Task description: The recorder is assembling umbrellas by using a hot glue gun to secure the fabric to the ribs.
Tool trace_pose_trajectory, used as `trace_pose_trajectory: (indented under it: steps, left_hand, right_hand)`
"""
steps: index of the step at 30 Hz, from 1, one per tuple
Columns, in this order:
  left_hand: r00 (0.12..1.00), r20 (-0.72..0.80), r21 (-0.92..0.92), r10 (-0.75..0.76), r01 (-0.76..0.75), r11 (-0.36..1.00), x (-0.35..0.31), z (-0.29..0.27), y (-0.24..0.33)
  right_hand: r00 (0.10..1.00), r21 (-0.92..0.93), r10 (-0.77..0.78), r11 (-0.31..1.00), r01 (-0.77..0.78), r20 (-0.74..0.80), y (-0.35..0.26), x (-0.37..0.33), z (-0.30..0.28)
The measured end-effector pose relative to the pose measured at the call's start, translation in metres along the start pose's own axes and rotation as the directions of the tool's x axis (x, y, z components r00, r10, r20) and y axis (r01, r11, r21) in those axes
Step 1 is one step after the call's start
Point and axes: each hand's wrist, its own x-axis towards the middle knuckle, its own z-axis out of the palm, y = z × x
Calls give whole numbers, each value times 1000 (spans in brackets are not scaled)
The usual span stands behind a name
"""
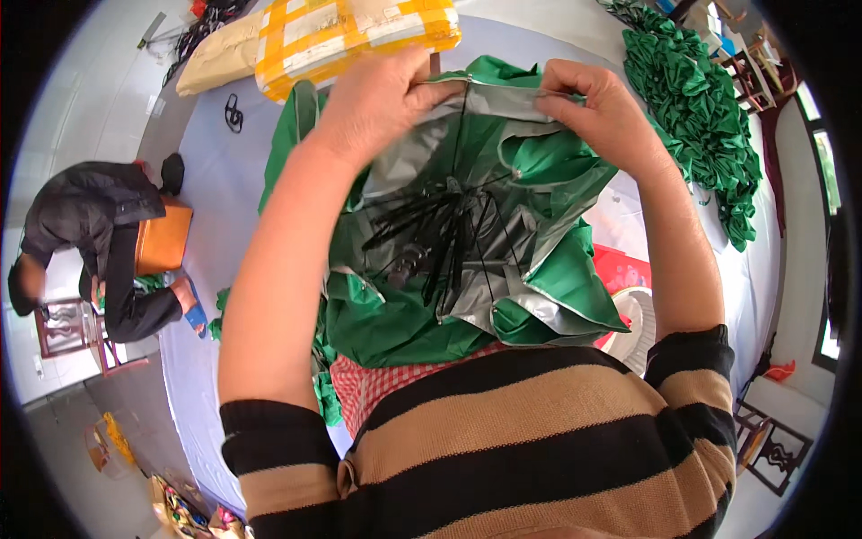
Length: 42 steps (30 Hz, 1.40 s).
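A green umbrella (404,332) with a silver lining is spread before me, its inner side facing up. Its thin black ribs (449,238) bunch together in the middle, and the cloth sags in folds around them. At the far edge, my left hand (382,99) pinches the hem left of a rib tip. To the right, my right hand (597,108) grips the same hem between thumb and bent fingers. Between the two hands the silver hem runs fairly taut. The umbrella's near edge lies by a red-and-white checked cloth (373,386) at my lap.
A yellow-and-white taped parcel (350,45) lies beyond my left hand, near a small black loop (233,114). Heaped green cloth (696,126) spreads along the right. A red item (620,269) and white round container (637,314) sit under my right arm. Another person (99,234) sits at left.
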Motion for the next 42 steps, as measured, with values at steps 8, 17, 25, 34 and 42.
trace_pose_trajectory:
  steps: [8, 17, 25, 34, 42]
  left_hand:
    - [980, -193, 439, 53, 38, 898, -4, -27, -26]
    - [930, 52, -178, -363, 366, 913, -7, -58, 8]
    - [982, 64, -314, -179, 190, 930, -84, -82, 90]
    - [997, -72, 171, 0, 12, 985, -96, -17, 112]
    - [945, -296, 254, 138, -62, 965, -16, -32, 102]
  right_hand:
    - [999, -67, -16, 998, 18, 36, 12, 2, 1]
    - [993, -34, 98, 995, -96, 64, 26, -1, 2]
    - [993, -35, 96, 995, -93, 70, 43, -2, 4]
    - [995, -151, 90, 984, -93, -32, -5, -12, -4]
    - [941, 215, -185, 944, 250, -284, -101, -73, -8]
